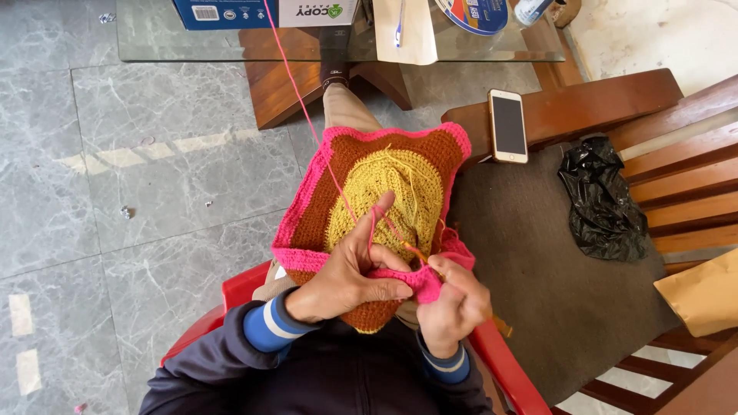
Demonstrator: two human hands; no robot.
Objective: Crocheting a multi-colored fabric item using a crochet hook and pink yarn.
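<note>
A crocheted square point(361, 154) lies over my lap, with a yellow middle, a brown band and a pink border. My left hand point(350, 269) pinches its near pink edge, and the pink yarn point(300, 100) runs over the raised forefinger up toward the table. My right hand point(455, 303) is closed on a crochet hook point(415, 251), an orange-yellow shaft whose tip sits in the pink edge between both hands. The hook's tail end sticks out below the hand.
I sit on a red plastic chair point(238, 288). A wooden bench point(584, 107) at the right carries a phone point(508, 125), a black plastic bag point(603, 200) and a tan envelope point(703, 292). A glass table point(154, 38) with boxes stands ahead on grey floor tiles.
</note>
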